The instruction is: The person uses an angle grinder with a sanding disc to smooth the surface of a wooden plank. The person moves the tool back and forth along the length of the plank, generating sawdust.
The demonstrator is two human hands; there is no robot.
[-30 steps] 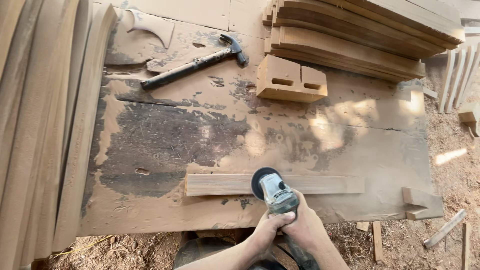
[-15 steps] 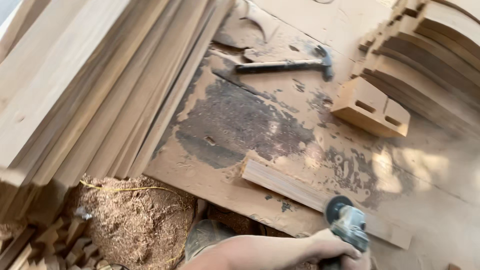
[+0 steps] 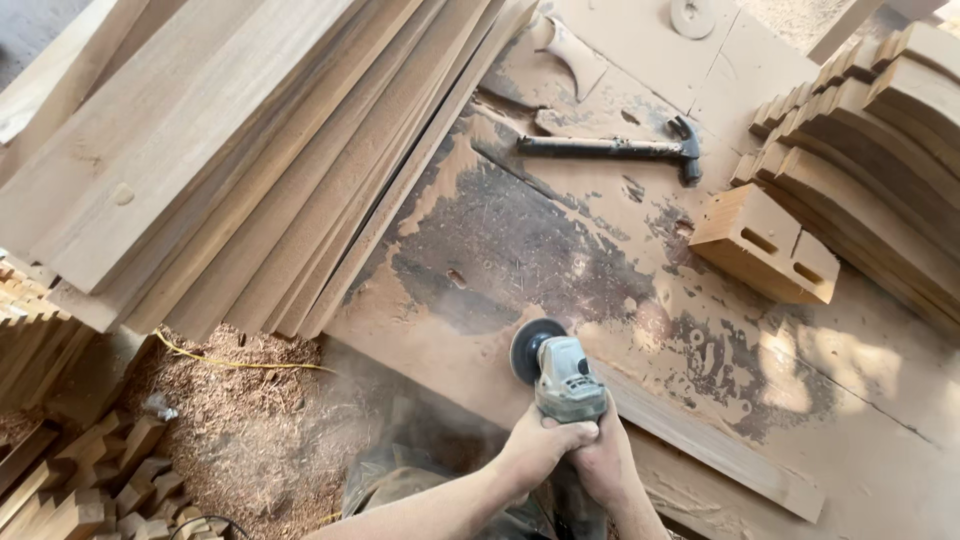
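Observation:
Both my hands grip a grey angle grinder (image 3: 560, 372) near the bottom middle. My left hand (image 3: 540, 445) wraps its body from the left, and my right hand (image 3: 603, 462) holds it from the right. The grinder's dark disc (image 3: 530, 350) stands at the left end of a long wooden strip (image 3: 720, 445) lying on the dusty workbench (image 3: 600, 260). The strip runs down to the right under the tool.
A stack of long planks (image 3: 230, 160) leans at the left. A black hammer (image 3: 620, 148) lies at the top of the bench. A slotted wooden block (image 3: 765, 245) and curved wooden pieces (image 3: 880, 170) sit at the right. Sawdust (image 3: 240, 420) and small offcuts (image 3: 90, 480) cover the floor.
The view has swung left and the grinder has travelled along the strip to its left end. Both hands stay on the tool.

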